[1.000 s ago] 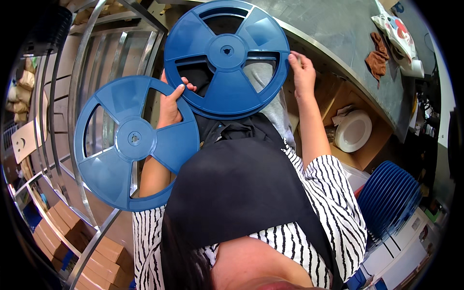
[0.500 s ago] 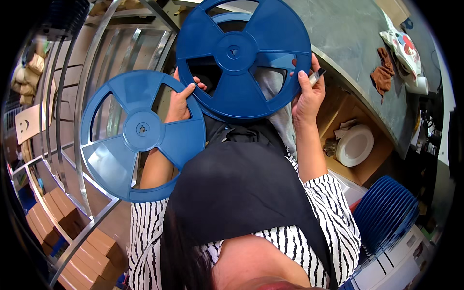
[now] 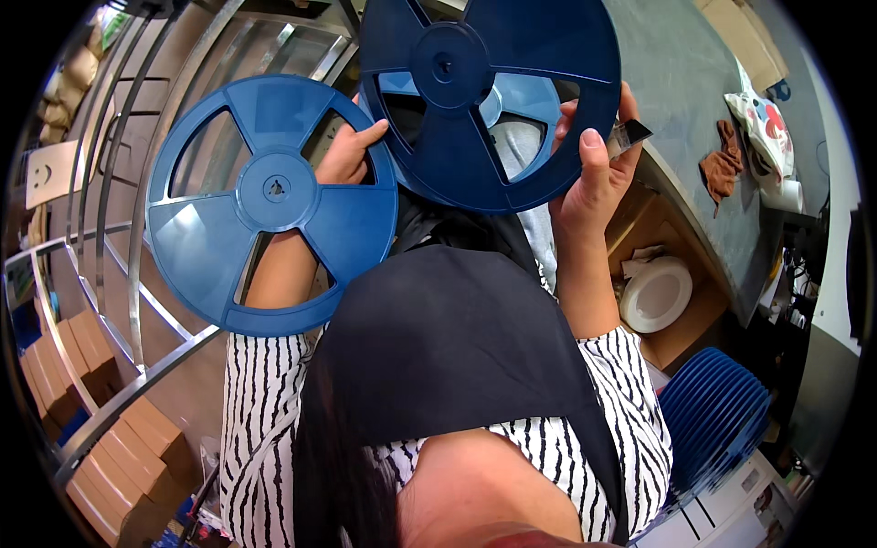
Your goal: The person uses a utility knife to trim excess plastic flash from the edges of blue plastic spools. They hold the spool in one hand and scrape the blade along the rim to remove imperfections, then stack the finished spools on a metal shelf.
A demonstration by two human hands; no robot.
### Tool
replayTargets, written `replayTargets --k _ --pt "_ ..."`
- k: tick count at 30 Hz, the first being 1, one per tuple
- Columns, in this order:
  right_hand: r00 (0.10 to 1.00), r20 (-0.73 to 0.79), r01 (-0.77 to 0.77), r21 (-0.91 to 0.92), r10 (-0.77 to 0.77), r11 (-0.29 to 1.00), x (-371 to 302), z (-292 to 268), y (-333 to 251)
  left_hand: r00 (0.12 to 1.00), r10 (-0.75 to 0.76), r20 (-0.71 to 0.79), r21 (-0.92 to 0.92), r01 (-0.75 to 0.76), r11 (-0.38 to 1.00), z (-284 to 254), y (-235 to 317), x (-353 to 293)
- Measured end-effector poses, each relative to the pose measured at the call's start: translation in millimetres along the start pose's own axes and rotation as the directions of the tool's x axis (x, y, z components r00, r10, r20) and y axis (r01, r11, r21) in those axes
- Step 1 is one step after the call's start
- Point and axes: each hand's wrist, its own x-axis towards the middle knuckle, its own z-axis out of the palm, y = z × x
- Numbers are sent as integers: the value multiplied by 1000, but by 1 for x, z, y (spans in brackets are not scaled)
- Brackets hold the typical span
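Reel (image 3: 265, 205) at left is clamped at rim by left hand (image 3: 345, 157), thumb across front, other fingers mostly hidden. Darker disc (image 3: 463, 87) at far centre is pinched by right hand (image 3: 592, 187), dark-tipped piece (image 3: 628, 137) tucked at fingers; paler disc (image 3: 532, 94) is glimpsed behind. Discs are best kept steady, rims unscraped, piece firmly gripped.

Left hand (image 3: 343, 159) curled, thumb (image 3: 373, 133) inward, right hand (image 3: 592, 183) gripping, thumb (image 3: 594, 152) up, forearms (image 3: 585, 283) apart
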Motion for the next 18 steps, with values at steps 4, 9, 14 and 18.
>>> replayTargets --k 4,9,14,18 --pt "1000 -5 13 44 -13 999 -1 -1 6 996 85 21 -52 -83 995 4 6 -6" --pt "989 -102 -94 93 103 991 1 -17 17 998 63 -11 -10 -63 998 -3 6 -7" --pt "983 -121 -121 128 137 984 -11 -19 24 992 115 -47 95 -110 989 -7 11 -6" --pt "975 -164 -141 65 150 988 -26 -26 34 973 204 -111 247 -172 954 -18 6 2"
